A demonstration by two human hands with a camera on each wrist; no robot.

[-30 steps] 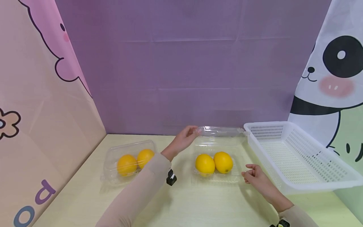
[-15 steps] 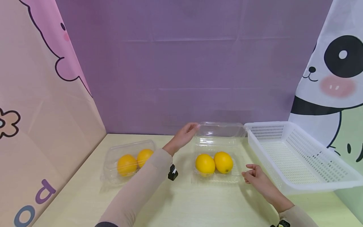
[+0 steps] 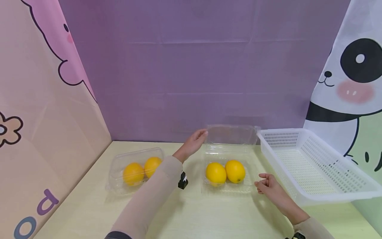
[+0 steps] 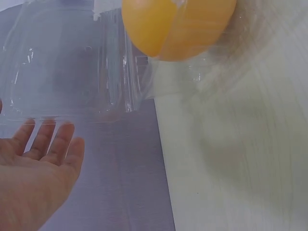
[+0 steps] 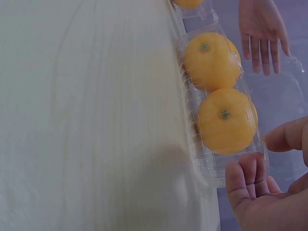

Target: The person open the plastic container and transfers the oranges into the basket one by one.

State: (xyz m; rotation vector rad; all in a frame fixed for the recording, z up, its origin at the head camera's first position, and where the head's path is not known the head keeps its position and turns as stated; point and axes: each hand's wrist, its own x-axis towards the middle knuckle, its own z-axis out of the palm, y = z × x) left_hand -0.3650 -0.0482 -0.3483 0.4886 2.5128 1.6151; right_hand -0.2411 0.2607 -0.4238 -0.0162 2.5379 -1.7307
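Observation:
A clear plastic clamshell box [image 3: 228, 186] lies with its lid [image 3: 232, 134] raised against the purple backdrop. Two oranges [image 3: 235, 171] sit side by side in its base. At the lid's left edge is my left hand [image 3: 191, 145]; in the left wrist view its fingers [image 4: 61, 139] are stretched out, their tips at the lid's rim. My right hand [image 3: 276, 192] hovers by the box's right front corner, fingers loosely bent and holding nothing. From the right wrist, its thumb and fingers [image 5: 236, 180] appear beside the near orange [image 5: 226, 121], apart from it.
Left on the table [image 3: 203, 215] stands a second clear box [image 3: 117, 166] with two oranges [image 3: 133, 174], one partly hidden by my left sleeve [image 3: 152, 196]. A white perforated basket [image 3: 334, 197] fills the right side, its rim close to the lid's right edge.
The lid has swung up and back to stand nearly upright, and my left hand has risen slightly with it, fingers straightening. My right hand has stayed in place.

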